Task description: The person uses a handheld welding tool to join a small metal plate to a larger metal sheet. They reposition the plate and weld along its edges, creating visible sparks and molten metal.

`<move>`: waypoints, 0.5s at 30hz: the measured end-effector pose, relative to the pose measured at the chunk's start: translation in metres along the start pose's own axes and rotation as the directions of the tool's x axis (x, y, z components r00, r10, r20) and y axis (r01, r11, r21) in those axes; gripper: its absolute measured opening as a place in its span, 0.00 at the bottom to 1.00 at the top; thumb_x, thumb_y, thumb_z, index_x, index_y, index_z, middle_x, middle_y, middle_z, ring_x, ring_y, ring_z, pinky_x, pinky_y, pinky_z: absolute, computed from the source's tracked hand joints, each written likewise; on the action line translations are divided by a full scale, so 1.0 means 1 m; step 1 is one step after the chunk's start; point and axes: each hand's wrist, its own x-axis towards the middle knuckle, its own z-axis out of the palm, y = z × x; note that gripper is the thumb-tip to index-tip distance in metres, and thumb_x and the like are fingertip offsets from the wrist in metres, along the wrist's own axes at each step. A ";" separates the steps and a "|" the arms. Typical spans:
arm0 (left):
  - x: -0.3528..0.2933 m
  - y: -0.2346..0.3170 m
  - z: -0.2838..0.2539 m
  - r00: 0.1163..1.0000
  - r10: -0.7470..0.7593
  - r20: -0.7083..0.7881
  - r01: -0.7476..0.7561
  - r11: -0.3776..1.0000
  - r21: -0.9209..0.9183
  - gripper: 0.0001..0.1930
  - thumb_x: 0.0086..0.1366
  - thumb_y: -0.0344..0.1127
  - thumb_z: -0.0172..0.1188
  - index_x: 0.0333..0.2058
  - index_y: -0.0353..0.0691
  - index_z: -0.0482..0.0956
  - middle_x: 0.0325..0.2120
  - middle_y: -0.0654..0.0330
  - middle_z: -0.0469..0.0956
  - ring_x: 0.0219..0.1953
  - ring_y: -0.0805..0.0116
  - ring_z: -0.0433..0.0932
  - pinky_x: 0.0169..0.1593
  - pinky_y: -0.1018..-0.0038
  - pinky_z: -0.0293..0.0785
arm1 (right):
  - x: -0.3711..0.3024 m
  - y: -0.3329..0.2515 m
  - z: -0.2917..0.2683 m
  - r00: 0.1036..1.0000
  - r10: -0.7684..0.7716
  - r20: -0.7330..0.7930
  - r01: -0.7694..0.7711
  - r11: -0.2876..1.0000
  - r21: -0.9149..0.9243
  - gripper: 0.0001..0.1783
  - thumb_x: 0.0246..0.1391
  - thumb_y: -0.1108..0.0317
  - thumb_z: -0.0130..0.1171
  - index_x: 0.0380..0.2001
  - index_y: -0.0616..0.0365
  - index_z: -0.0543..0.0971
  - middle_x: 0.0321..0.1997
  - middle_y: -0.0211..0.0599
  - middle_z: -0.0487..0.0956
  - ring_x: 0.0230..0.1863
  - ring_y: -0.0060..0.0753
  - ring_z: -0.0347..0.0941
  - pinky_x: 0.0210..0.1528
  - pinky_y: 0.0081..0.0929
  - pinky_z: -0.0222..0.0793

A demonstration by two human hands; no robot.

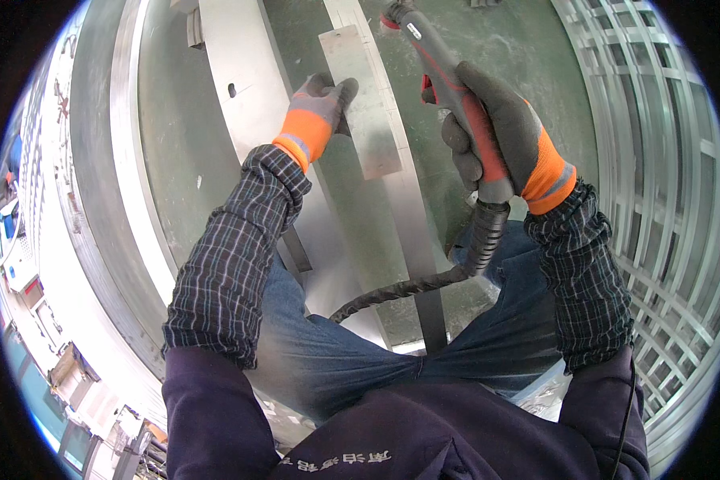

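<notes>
My left hand (315, 114), in a grey and orange work glove, pinches the left edge of a flat rectangular metal plate (368, 108). The plate lies at a slight slant over a long narrow metal bar (413, 232). In my right hand (514, 136), gloved alike, is a red and black welding torch (478, 132) with a red trigger, its head pointing away from me and up to the left. The fingers wrap round its grip, with a fingertip near the trigger. From its rear end a black ribbed hose (392, 290) curves down to the left between my legs.
A wider metal beam (252, 80) with a slot runs to the left of the plate. Further left are more long metal profiles (128, 144). A stacked grid of metal bars (648, 160) stands along the right. Green floor (188, 160) shows between the beams.
</notes>
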 end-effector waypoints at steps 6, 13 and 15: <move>-0.002 0.001 0.003 1.000 -0.005 -0.021 0.005 1.000 0.020 0.31 0.66 0.45 0.71 0.60 0.33 0.72 0.45 0.56 0.82 0.39 0.67 0.82 0.42 0.70 0.83 | 0.003 -0.002 0.002 0.999 0.032 0.041 -0.033 0.999 0.017 0.31 0.68 0.39 0.47 0.54 0.55 0.77 0.22 0.28 0.72 0.15 0.21 0.70 0.17 0.25 0.70; -0.013 0.017 0.007 0.997 -0.077 0.015 0.077 0.996 -0.046 0.36 0.65 0.48 0.71 0.63 0.30 0.70 0.51 0.49 0.81 0.48 0.62 0.82 0.48 0.69 0.80 | 0.011 0.006 0.001 0.995 0.057 -0.080 -0.063 0.996 -0.071 0.32 0.68 0.37 0.47 0.56 0.54 0.76 0.23 0.26 0.71 0.16 0.21 0.70 0.17 0.26 0.71; -0.012 0.017 0.006 0.996 -0.084 0.032 0.086 0.994 -0.062 0.37 0.65 0.49 0.71 0.64 0.30 0.69 0.52 0.48 0.81 0.47 0.61 0.82 0.47 0.69 0.81 | 0.011 0.005 0.002 0.996 0.066 -0.061 -0.070 0.995 -0.065 0.32 0.67 0.37 0.47 0.56 0.54 0.76 0.22 0.26 0.71 0.16 0.21 0.70 0.17 0.26 0.70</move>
